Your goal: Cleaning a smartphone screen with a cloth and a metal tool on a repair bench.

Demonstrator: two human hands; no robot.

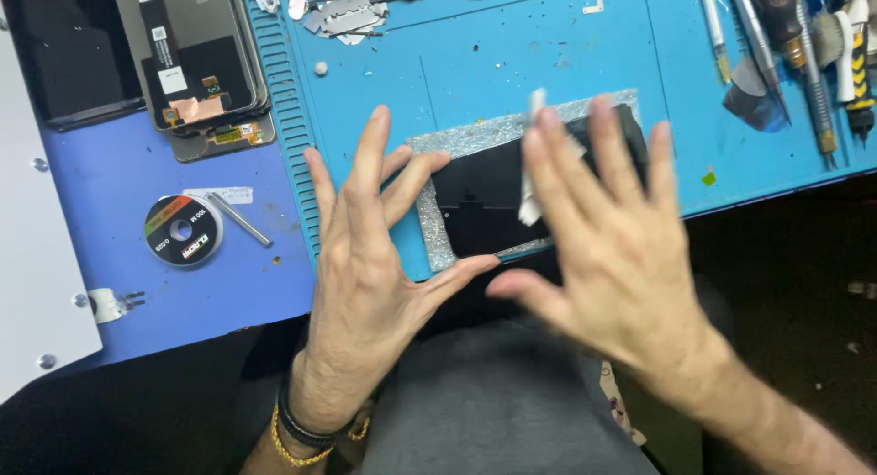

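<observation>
The left hand (pixel 365 283) and the right hand (pixel 607 256) hover with fingers spread wide, holding nothing. Under the fingertips lies a black phone screen (pixel 493 210) on a silver glittery pad (pixel 475 137), on the blue mat (pixel 512 64). A white strip (pixel 530 187) shows beside the right fingers. This looks like a pause between grips. Next, the fingers must close gently on the screen's edges.

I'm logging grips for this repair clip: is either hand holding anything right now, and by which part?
Nothing is clearly held. Both the left hand and the right hand are spread open over the black phone; whether the blurred right fingers pinch the white strip cannot be told.
</observation>
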